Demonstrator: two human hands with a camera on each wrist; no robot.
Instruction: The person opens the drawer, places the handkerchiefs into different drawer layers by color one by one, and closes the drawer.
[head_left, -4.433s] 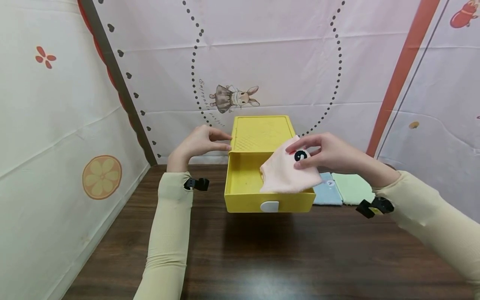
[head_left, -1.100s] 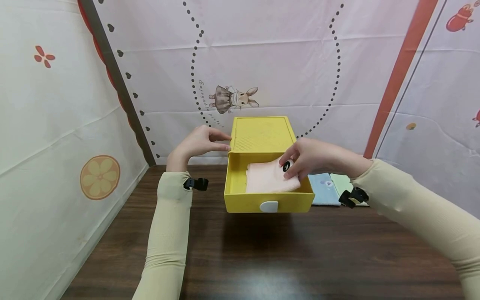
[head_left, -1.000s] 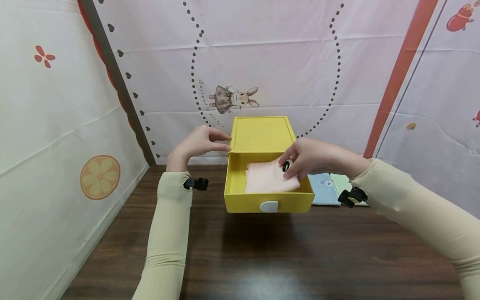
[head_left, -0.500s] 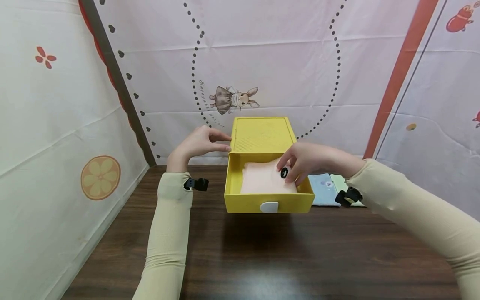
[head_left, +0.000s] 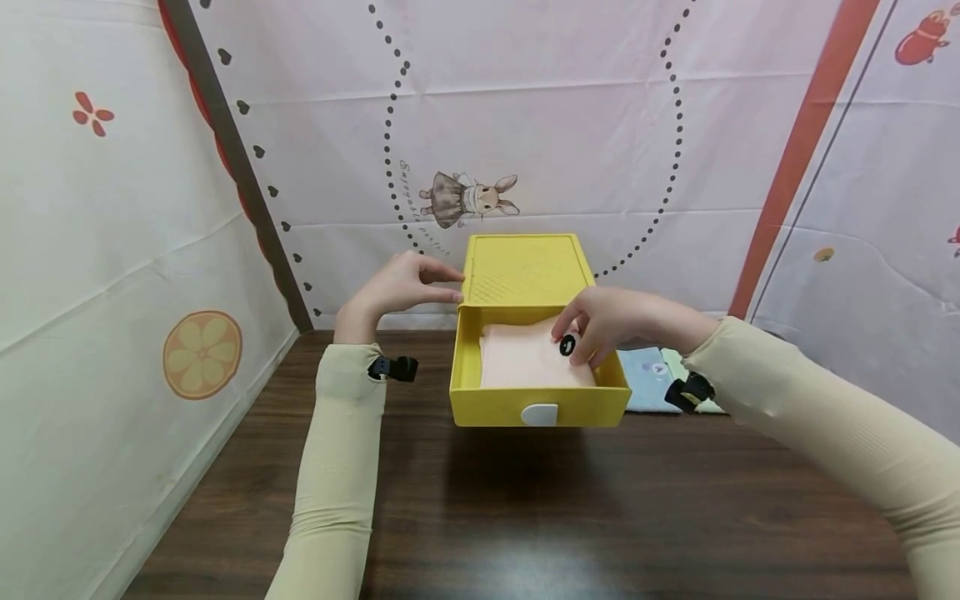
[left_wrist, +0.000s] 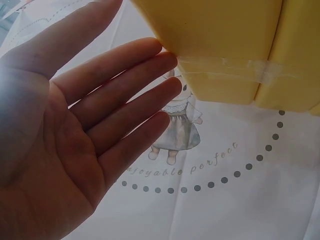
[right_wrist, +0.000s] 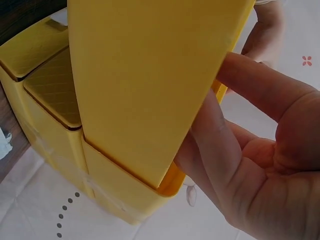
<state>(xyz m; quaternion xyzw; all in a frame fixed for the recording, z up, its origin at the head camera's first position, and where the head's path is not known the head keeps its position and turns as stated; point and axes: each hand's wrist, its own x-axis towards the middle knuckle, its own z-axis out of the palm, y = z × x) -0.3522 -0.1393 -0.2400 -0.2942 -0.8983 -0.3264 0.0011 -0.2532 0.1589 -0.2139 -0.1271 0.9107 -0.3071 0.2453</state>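
A folded pale pink towel (head_left: 521, 357) with a black ring-shaped patch lies in the pulled-out drawer (head_left: 540, 408) of a yellow cabinet (head_left: 525, 268). My right hand (head_left: 622, 318) reaches over the drawer's right wall, thumb and forefinger at either side of the patch, holding the towel's right part. In the right wrist view the drawer wall (right_wrist: 150, 90) hides the towel and the fingertips behind it. My left hand (head_left: 397, 283) touches the cabinet's left side with straight fingertips; its palm and spread fingers (left_wrist: 120, 100) show in the left wrist view.
A folded light blue towel (head_left: 643, 379) and a light green towel (head_left: 675, 365) lie right of the drawer, partly behind my right arm. The cabinet stands on a dark wooden table (head_left: 450, 517), against a printed white cloth backdrop (head_left: 525, 100).
My right hand has brought the pink towel down from above the drawer into it, then shifted it slightly left and spread it flatter. The left hand has stayed on the cabinet.
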